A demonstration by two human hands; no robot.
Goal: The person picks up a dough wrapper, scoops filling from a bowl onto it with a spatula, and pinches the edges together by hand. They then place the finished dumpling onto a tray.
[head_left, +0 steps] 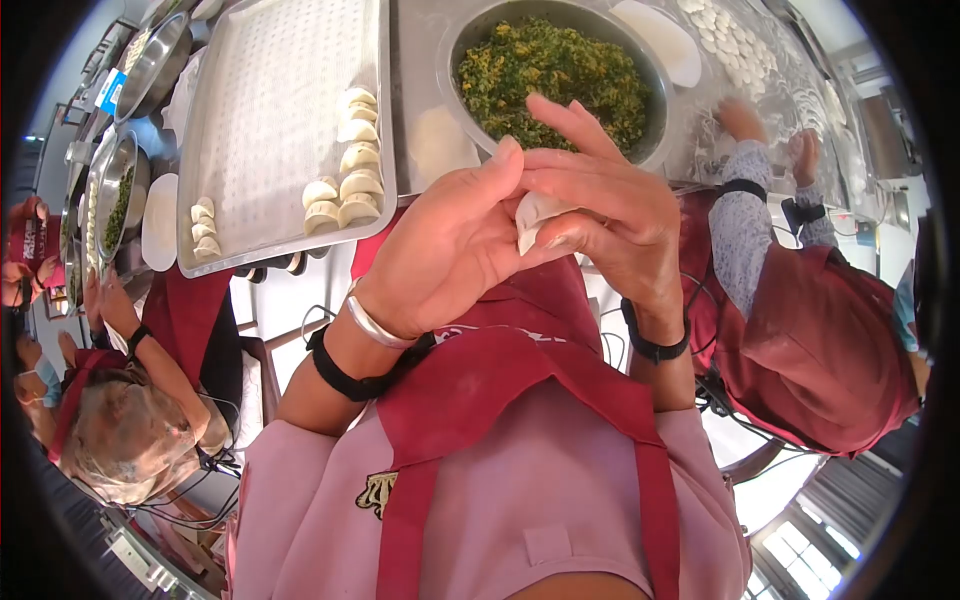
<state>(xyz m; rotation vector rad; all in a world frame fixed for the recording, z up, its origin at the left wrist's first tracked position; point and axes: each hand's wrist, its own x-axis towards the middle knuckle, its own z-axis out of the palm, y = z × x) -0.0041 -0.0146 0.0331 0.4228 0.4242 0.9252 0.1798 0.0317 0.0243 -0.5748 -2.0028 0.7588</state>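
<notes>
Both my hands meet in front of the red apron, just below the bowl. My right hand (610, 215) pinches a small white dumpling (538, 215) between thumb and fingers. My left hand (450, 235) is beside it, palm up with the thumb raised, its fingers partly hidden behind the dumpling and my right hand. Above them sits a metal bowl (655, 150) of chopped green and yellow filling (550, 75). To the left lies a perforated metal tray (270, 120) with rows of folded white dumplings (358, 185) along its right side and a few small ones (204, 228) at its lower left.
A co-worker's hands (742, 120) are over the floured table at the right, near many white dough pieces (725, 35). Another co-worker's hands (112, 300) are at the left, by a bowl with greens (118, 205). White scrapers lie beside the tray and bowl.
</notes>
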